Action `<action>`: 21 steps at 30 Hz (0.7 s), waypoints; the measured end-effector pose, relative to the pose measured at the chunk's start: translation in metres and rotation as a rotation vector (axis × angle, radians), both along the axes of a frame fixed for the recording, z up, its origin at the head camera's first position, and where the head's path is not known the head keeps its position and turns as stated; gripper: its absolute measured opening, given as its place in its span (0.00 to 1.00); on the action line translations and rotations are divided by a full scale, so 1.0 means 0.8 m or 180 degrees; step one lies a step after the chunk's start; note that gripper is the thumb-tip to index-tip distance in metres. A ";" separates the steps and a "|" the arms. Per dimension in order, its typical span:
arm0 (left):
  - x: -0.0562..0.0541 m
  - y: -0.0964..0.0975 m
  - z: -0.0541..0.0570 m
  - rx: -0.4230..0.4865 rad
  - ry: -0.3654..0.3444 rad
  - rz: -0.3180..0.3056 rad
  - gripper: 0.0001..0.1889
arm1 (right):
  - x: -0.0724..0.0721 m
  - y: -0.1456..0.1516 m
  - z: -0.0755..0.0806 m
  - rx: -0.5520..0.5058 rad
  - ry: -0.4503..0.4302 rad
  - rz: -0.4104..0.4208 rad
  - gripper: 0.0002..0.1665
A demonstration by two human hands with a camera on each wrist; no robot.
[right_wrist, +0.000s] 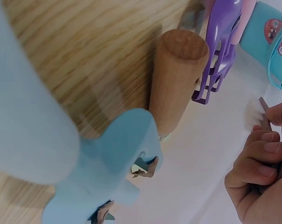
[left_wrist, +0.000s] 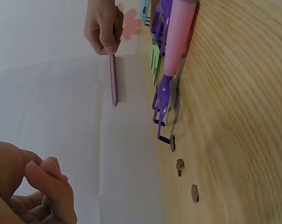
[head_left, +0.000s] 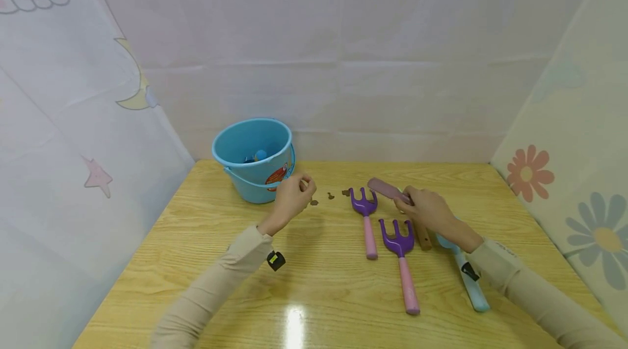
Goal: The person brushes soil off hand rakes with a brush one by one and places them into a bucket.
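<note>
My right hand point(head_left: 429, 210) grips a mauve brush point(head_left: 387, 189) above the right side of the table, its head pointing left. Pale bristles show along the brush in the left wrist view. In front of the blue bucket point(head_left: 250, 182), my left hand point(head_left: 294, 196) is raised with loosely bent fingers; I see nothing held in it. Small brown flakes point(head_left: 314, 203) lie on the wood near it. Two purple hand forks with pink handles, the farther fork point(head_left: 369, 229) and the nearer fork point(head_left: 401, 264), lie between my hands.
Under my right arm lies a light blue tool point(head_left: 473, 283), with brown bits caught on its head in the right wrist view. Beside it is a wooden handle point(head_left: 423, 235). A green fork point(left_wrist: 155, 60) shows behind the purple ones. Cloth walls enclose the table point(head_left: 221, 294).
</note>
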State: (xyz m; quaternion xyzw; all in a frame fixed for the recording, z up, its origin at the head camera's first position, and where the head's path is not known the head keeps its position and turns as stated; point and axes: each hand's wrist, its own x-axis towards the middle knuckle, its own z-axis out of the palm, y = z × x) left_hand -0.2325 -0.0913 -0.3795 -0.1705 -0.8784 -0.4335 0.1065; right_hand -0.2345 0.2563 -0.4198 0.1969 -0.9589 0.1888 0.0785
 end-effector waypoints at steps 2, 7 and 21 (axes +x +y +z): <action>0.001 0.003 -0.006 0.0044 -0.0104 -0.0027 0.11 | 0.000 0.000 0.001 0.0019 -0.0018 -0.0018 0.16; 0.002 0.012 -0.023 0.0146 -0.0444 -0.0123 0.11 | -0.001 0.002 0.000 0.0031 0.0009 -0.0030 0.17; 0.008 0.045 -0.067 0.0290 -0.1112 -0.0364 0.08 | -0.006 0.008 -0.006 0.0003 0.0143 0.0010 0.17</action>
